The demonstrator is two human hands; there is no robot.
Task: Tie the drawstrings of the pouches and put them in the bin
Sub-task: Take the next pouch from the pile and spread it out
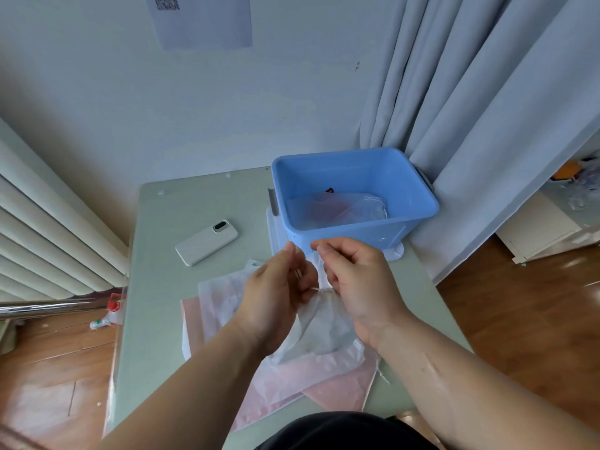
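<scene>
- Head view: a person stands at a pale green rectangular table (156,303), both bare forearms reaching in over it from the near edge.
- The left hand (276,293) and the right hand (354,280) are raised close together just in front of a light-blue rectangular plastic bin (350,233).
- Between them hangs a translucent white mesh pouch (324,323), lifted off the table with its gathered neck up at the fingers.
- Each hand has its fingers curled and pinches the thin white drawstring (319,267) at the pouch's neck. Whether a knot has formed there cannot be told.
- Beneath the hands, a stack of flat pink and white sheer pouches (224,293) lies on the table near the person.
- The bin sits at the far right corner of the table. Inside it, on the bottom, lies a sheer pouch with a reddish tint (341,207), its cord at the right end.
- A white smartphone (207,237) lies camera side up on the table to the left of the bin, well apart from the pouches.
- Pale grey curtains (487,92) hang behind the bin, and a cream ribbed radiator (39,222) lines the left wall.
</scene>
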